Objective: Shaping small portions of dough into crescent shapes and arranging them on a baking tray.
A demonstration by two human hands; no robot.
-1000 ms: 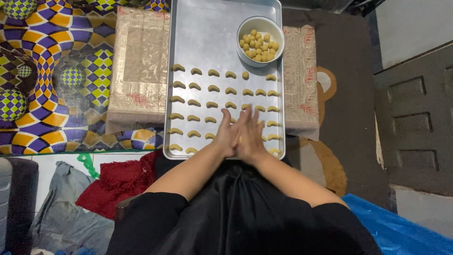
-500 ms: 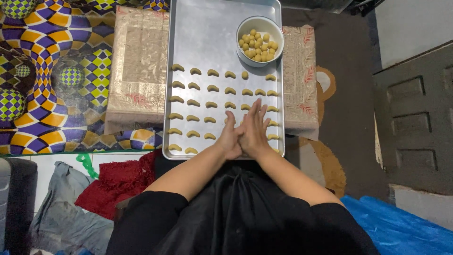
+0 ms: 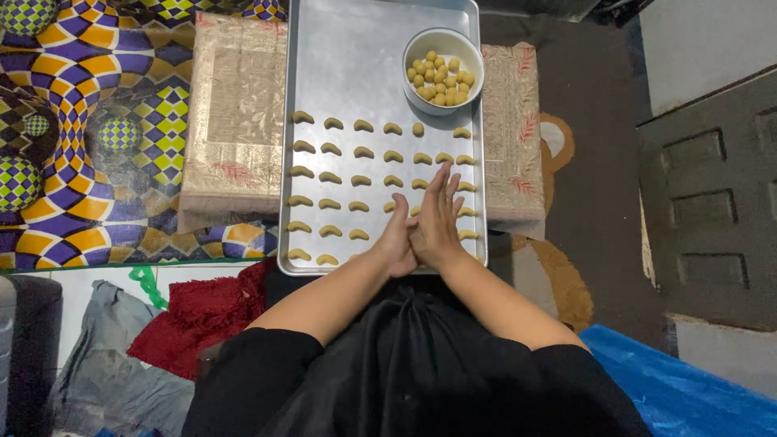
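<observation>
Black short-sleeved top, bare forearms.

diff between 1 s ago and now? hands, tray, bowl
Little changed. The left hand and right hand stay pressed palm to palm over the near right part of the metal tray; the right palm has slid slightly forward over the left, as in rolling. What lies between them is hidden. Nothing was picked up or set down. The crescent dough pieces, the white bowl of dough balls and the tray are unmoved.
</observation>
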